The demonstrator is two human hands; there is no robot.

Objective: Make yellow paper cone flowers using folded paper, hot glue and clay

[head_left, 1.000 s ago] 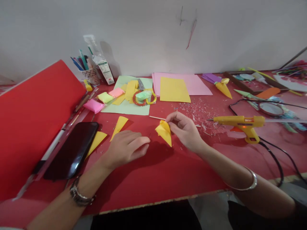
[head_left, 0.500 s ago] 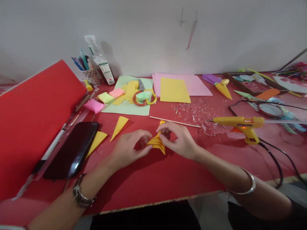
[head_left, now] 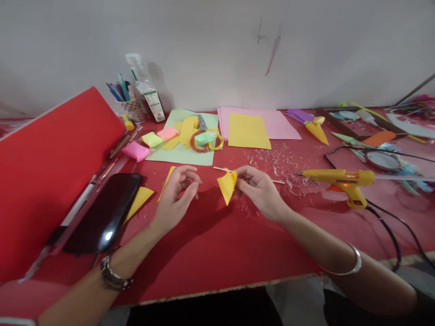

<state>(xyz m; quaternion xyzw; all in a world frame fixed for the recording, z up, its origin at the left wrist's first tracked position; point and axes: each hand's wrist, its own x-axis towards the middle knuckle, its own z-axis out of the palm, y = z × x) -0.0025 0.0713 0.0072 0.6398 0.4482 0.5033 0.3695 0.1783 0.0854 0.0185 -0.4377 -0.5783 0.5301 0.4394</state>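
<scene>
Far left there's a big red board (head_left: 54,181) leaning up, then a black phone (head_left: 102,217) with a yellow paper triangle (head_left: 142,199) poking out from its right side. Behind that, a cup (head_left: 135,112) of pens sits next to a bottle (head_left: 154,105) with a white label. The left hand (head_left: 175,194) is free, fingers loosely curled and thumb apart, and it's partly covering another yellow paper piece (head_left: 166,181). Farther back, there's a pale green sheet (head_left: 161,156) with yellow strips on it.

In the middle, the folded yellow paper (head_left: 226,186) hangs point-down between the hands, pinched along its right edge by the right hand (head_left: 256,190). A thin white stick (head_left: 278,182) runs behind both on the red table (head_left: 204,258), and a yellow sheet (head_left: 249,131) overlaps pink paper (head_left: 285,129) beyond. Over right, a yellow glue gun (head_left: 340,175) lies with its nozzle toward the right hand, orange light glowing.
</scene>
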